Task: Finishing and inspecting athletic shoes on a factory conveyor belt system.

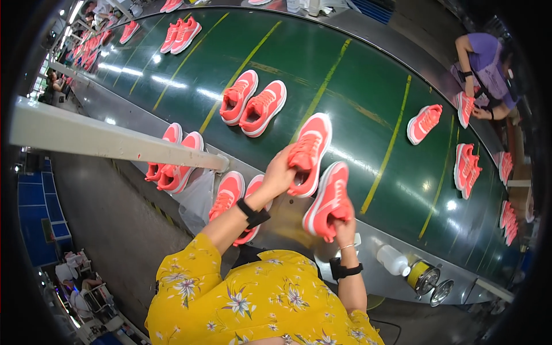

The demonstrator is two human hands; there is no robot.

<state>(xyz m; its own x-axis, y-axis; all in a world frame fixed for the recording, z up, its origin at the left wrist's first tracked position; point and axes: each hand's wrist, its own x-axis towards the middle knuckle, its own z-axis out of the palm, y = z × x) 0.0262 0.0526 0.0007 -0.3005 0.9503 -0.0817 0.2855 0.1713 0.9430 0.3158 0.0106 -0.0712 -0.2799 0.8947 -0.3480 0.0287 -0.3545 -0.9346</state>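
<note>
Centre frame: your left hand (280, 175) is closed on one coral sneaker (309, 150); your right hand (344, 225) clasps its mate (329, 198), both above the green conveyor belt (356, 98) edge.

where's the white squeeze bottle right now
In the head view, the white squeeze bottle lies on the grey ledge at the green belt's near edge, lower right, just right of the right hand and beside a yellow-banded tin.

Green conveyor belt (368, 103), grey floor (109, 218), blue crates (34, 201).
</note>
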